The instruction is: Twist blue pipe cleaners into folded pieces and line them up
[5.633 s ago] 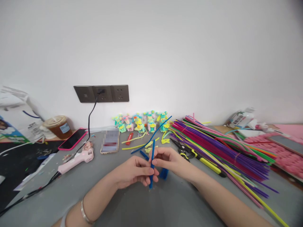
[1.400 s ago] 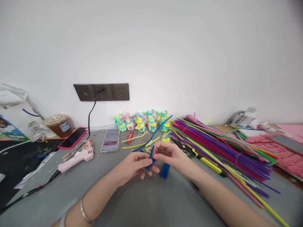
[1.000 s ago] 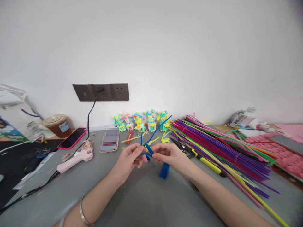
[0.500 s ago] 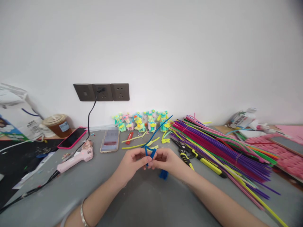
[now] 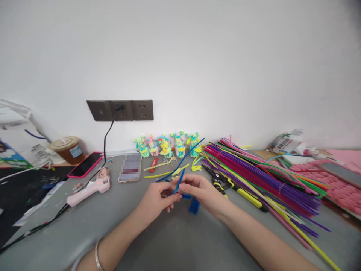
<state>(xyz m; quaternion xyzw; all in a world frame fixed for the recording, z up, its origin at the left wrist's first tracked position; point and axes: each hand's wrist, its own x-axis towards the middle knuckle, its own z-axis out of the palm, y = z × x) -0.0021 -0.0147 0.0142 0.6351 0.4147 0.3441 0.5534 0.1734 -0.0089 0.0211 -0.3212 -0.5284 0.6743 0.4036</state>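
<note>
Between my hands is a bent blue pipe cleaner [image 5: 179,181], one end sticking up above the fingers. My left hand [image 5: 158,200] pinches it from the left, and my right hand [image 5: 197,190] pinches it from the right. Part of its bent shape is hidden behind the fingers. Another long blue stretch [image 5: 187,156] slants up and right behind the hands; I cannot tell whether it is the same piece. On the table just under my right hand lies a small bundle of folded blue pipe cleaner [image 5: 194,206].
Several small pastel figures [image 5: 165,146] stand along the wall. At right are black-and-yellow pliers [image 5: 221,180] and a big heap of coloured pipe cleaners [image 5: 262,177]. Leftward lie a pale phone [image 5: 130,168], a pink glue gun [image 5: 88,191], a pink-cased phone [image 5: 86,165] and a drink cup [image 5: 67,149].
The blue loop between my fingers has been turned and reshaped; one end now points upward. My left hand has dropped slightly, and both hands still hold the piece.
</note>
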